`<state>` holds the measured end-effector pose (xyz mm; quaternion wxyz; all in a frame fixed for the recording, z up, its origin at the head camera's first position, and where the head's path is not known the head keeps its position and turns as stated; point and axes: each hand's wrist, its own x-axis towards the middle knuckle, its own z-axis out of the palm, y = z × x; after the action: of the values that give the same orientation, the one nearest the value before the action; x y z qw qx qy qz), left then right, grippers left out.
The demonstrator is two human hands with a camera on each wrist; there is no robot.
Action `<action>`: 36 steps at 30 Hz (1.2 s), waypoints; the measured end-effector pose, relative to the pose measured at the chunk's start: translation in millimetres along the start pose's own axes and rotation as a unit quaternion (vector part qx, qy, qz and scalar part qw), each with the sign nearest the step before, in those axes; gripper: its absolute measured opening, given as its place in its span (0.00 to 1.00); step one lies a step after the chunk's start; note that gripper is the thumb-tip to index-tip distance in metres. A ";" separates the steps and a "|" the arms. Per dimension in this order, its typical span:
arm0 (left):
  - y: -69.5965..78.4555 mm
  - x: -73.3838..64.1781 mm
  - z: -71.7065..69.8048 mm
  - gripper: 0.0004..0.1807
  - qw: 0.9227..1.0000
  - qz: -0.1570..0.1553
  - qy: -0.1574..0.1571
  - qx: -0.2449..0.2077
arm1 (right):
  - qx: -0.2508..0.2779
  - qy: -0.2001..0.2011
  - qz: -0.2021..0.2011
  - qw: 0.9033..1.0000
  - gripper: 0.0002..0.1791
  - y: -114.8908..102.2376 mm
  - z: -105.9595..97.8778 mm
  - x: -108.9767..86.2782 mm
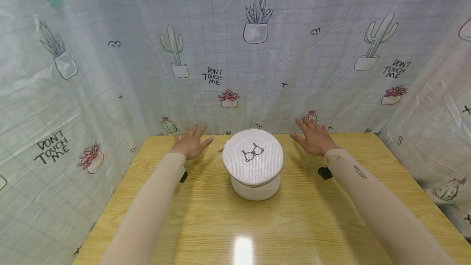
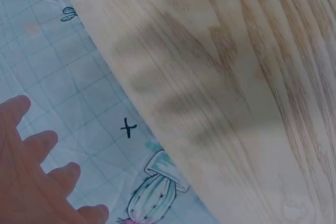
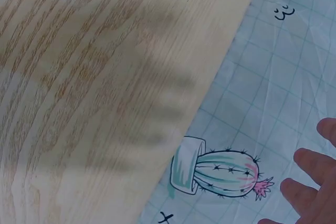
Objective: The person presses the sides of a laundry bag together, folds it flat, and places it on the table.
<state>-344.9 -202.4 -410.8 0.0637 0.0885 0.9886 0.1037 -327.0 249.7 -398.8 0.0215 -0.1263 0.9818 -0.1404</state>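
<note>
A round white zippered case [image 1: 253,156] with a mesh-textured top and a drawing of eyeglasses stands on the table between my hands. Its narrower pale lower part [image 1: 256,190] shows beneath the wide top, and a small zipper pull sticks out at its left edge. To the left of the case, my left hand [image 1: 189,142] is held palm down with fingers spread, apart from it. My right hand [image 1: 312,137] is likewise spread out on the other side, near the table's far edge. Both hands hold nothing, and their shadows fall on the wood in the wrist views.
The wooden table [image 1: 213,228] reaches back to a hanging curtain [image 1: 228,52] printed with cacti and lettering, which also encloses the left and right sides. A dark wrist camera [image 1: 325,173] juts out below my right wrist. Bright glare lies on the table's near part.
</note>
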 end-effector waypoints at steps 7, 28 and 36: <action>-6.8 -7.0 -1.6 0.43 1.000 0.013 0.008 0.004 | -0.003 0.001 -0.011 1.000 0.46 -3.0 -1.2 -3.2; -4.9 -25.4 -12.0 0.42 0.997 0.063 0.015 0.031 | -0.013 0.020 -0.059 0.998 0.44 -18.6 -13.6 -17.0; 0.7 -32.5 -19.9 0.42 0.995 0.092 0.015 0.026 | -0.024 0.024 -0.077 0.996 0.42 -23.2 -19.7 -21.3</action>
<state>-316.0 -211.6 -387.8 0.0371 0.1795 0.9794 0.0844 -302.3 238.9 -373.3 -0.0161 -0.1986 0.9725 -0.1209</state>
